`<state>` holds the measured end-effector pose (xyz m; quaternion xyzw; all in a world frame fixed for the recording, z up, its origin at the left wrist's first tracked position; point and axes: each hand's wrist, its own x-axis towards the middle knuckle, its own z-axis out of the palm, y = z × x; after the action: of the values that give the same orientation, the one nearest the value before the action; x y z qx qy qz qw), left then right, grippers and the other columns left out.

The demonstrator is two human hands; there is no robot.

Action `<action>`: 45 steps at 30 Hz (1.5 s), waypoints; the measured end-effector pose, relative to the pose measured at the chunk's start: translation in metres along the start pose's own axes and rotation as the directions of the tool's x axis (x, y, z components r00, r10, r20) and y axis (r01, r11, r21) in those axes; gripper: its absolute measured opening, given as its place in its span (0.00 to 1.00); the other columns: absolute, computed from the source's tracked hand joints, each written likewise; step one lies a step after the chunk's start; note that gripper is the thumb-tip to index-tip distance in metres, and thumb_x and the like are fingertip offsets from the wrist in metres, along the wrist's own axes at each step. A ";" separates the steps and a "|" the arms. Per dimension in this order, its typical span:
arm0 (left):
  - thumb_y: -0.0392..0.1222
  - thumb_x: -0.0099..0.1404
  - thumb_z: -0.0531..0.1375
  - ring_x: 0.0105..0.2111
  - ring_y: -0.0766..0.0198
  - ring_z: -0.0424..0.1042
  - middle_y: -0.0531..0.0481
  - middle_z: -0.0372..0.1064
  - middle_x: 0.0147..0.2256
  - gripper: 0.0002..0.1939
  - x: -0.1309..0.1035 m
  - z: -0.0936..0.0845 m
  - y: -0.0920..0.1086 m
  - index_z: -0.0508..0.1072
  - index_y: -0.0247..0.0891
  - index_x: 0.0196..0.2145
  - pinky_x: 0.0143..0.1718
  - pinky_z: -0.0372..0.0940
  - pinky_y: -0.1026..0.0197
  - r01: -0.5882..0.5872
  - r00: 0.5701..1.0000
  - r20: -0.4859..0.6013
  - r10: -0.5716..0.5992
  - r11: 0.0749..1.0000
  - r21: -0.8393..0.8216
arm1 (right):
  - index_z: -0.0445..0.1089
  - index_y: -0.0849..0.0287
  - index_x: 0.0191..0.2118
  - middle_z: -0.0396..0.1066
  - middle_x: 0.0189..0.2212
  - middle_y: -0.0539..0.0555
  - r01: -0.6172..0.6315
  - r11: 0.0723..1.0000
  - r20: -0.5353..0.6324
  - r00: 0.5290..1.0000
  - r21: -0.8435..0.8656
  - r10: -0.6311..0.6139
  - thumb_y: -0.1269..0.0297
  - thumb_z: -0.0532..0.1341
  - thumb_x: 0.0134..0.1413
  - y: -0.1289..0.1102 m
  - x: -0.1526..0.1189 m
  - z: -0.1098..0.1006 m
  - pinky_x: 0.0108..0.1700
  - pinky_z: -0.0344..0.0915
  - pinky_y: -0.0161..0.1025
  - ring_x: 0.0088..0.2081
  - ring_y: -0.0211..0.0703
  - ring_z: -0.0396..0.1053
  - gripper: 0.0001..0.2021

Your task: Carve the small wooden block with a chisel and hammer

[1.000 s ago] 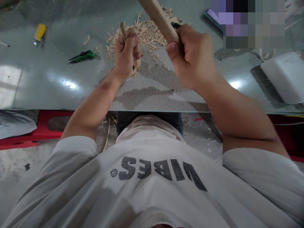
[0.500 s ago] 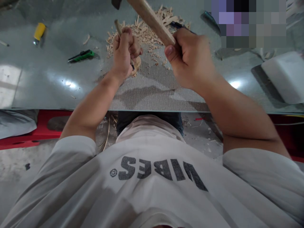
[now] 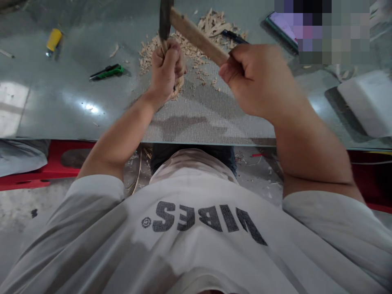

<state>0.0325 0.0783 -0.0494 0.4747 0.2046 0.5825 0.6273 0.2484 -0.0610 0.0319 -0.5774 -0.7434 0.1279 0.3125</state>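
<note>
My left hand (image 3: 168,71) is closed around a wood-handled chisel (image 3: 164,48), whose handle end pokes out above the fist. Below that fist, a pale piece of wood (image 3: 179,87) shows only in part on the grey mat (image 3: 208,126). My right hand (image 3: 260,81) grips a hammer (image 3: 199,37) by the end of its wooden handle. The dark hammer head is at the top of the chisel handle and appears to touch it. Most of the chisel's blade is hidden by my left hand.
Wood shavings (image 3: 212,25) lie heaped beyond my hands, with a black pen-like tool (image 3: 234,36) among them. To the left are a green utility knife (image 3: 110,72) and a yellow-handled tool (image 3: 54,40). At right are a phone (image 3: 280,30) and a white block (image 3: 369,104).
The hammer head has come down from above and to the left onto the chisel's handle end. My right hand has shifted slightly right. My left hand keeps its hold.
</note>
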 end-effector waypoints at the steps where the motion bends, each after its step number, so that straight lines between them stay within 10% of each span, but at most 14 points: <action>1: 0.31 0.93 0.47 0.18 0.76 0.52 0.62 0.40 0.26 0.25 0.001 -0.002 -0.002 0.60 0.41 0.32 0.28 0.56 0.73 -0.014 1.000 0.020 0.014 1.000 0.001 | 0.58 0.56 0.34 0.61 0.29 0.50 0.036 0.999 -0.054 0.998 0.036 -0.034 0.59 0.60 0.78 0.001 -0.001 -0.001 0.39 0.44 0.39 0.30 0.37 0.51 0.17; 4: 0.33 0.92 0.51 0.17 0.77 0.52 0.62 0.40 0.26 0.25 0.002 -0.005 -0.006 0.62 0.40 0.31 0.26 0.52 0.74 -0.016 1.000 0.009 0.016 1.000 -0.019 | 0.58 0.56 0.41 0.61 0.33 0.50 0.142 0.981 -0.243 0.964 0.129 -0.108 0.58 0.54 0.81 0.002 0.000 0.001 0.41 0.45 0.38 0.32 0.37 0.54 0.12; 8: 0.27 0.91 0.53 0.16 0.76 0.49 0.63 0.42 0.23 0.27 0.002 -0.001 -0.005 0.63 0.40 0.30 0.23 0.50 0.71 0.021 1.000 0.016 -0.021 1.000 -0.006 | 0.56 0.56 0.35 0.59 0.31 0.49 -0.019 1.000 0.005 1.000 0.001 0.019 0.65 0.61 0.76 -0.009 0.004 0.001 0.40 0.44 0.39 0.31 0.38 0.49 0.15; 16: 0.34 0.90 0.60 0.15 0.68 0.36 0.64 0.40 0.17 0.32 0.017 -0.004 -0.021 0.61 0.44 0.24 0.17 0.43 0.63 -0.063 0.998 0.012 0.062 0.993 0.099 | 0.53 0.55 0.34 0.58 0.30 0.49 -0.045 0.999 -0.010 0.999 -0.011 0.044 0.65 0.60 0.77 -0.006 0.004 -0.001 0.41 0.44 0.39 0.31 0.38 0.49 0.17; 20: 0.24 0.88 0.57 0.15 0.70 0.41 0.64 0.40 0.20 0.30 0.014 -0.006 -0.018 0.60 0.42 0.26 0.20 0.47 0.67 -0.048 0.998 -0.030 0.050 0.997 0.065 | 0.62 0.57 0.42 0.64 0.35 0.52 0.127 0.989 -0.232 0.967 0.079 -0.105 0.56 0.53 0.83 0.005 0.002 -0.001 0.43 0.46 0.39 0.33 0.39 0.54 0.14; 24: 0.26 0.90 0.54 0.15 0.73 0.45 0.63 0.41 0.22 0.28 0.009 -0.005 -0.014 0.63 0.41 0.29 0.21 0.47 0.70 -0.035 0.999 -0.011 0.036 0.996 0.076 | 0.59 0.56 0.35 0.64 0.32 0.53 0.000 0.999 0.002 1.000 -0.047 0.000 0.60 0.60 0.75 0.003 -0.001 -0.002 0.41 0.45 0.40 0.32 0.39 0.52 0.14; 28: 0.27 0.90 0.54 0.15 0.71 0.40 0.63 0.40 0.20 0.30 0.007 -0.005 -0.014 0.60 0.43 0.27 0.19 0.48 0.70 -0.099 0.995 0.039 0.094 0.985 0.143 | 0.61 0.55 0.43 0.64 0.36 0.53 0.147 0.988 -0.229 0.964 0.040 -0.134 0.48 0.48 0.83 0.001 -0.003 -0.001 0.45 0.47 0.39 0.35 0.41 0.59 0.18; 33: 0.26 0.89 0.55 0.17 0.68 0.40 0.62 0.42 0.21 0.28 0.005 -0.006 -0.013 0.63 0.43 0.28 0.20 0.46 0.68 -0.135 0.985 0.127 0.117 0.981 0.143 | 0.56 0.55 0.36 0.60 0.31 0.51 -0.035 0.994 0.008 0.999 -0.105 0.036 0.57 0.58 0.77 0.003 0.000 -0.002 0.42 0.45 0.41 0.31 0.39 0.50 0.15; 37: 0.28 0.90 0.57 0.17 0.69 0.39 0.63 0.43 0.20 0.28 0.006 -0.006 -0.015 0.63 0.42 0.28 0.21 0.46 0.67 -0.118 0.990 0.099 0.105 0.983 0.140 | 0.53 0.54 0.40 0.60 0.33 0.52 0.166 0.984 -0.286 0.948 0.070 -0.139 0.51 0.49 0.80 0.006 0.003 0.001 0.43 0.47 0.41 0.33 0.39 0.55 0.16; 42: 0.30 0.90 0.59 0.16 0.69 0.36 0.64 0.37 0.20 0.29 0.006 0.000 -0.014 0.60 0.43 0.27 0.18 0.43 0.66 -0.044 0.998 -0.038 0.048 0.993 0.106 | 0.54 0.54 0.34 0.56 0.28 0.51 0.037 0.999 0.001 0.999 -0.037 -0.037 0.58 0.58 0.72 0.003 -0.001 0.000 0.39 0.44 0.42 0.30 0.40 0.48 0.15; 45: 0.27 0.90 0.54 0.16 0.69 0.43 0.62 0.42 0.20 0.30 0.004 0.004 -0.010 0.61 0.42 0.26 0.22 0.52 0.69 -0.014 0.999 -0.034 0.020 0.989 0.146 | 0.52 0.53 0.38 0.56 0.31 0.52 0.136 0.990 -0.205 0.971 0.043 -0.125 0.50 0.50 0.76 0.000 -0.004 0.001 0.42 0.46 0.41 0.31 0.41 0.50 0.15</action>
<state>0.0424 0.0814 -0.0548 0.5104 0.2537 0.5797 0.5822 0.2480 -0.0645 0.0299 -0.5283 -0.7402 0.0686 0.4102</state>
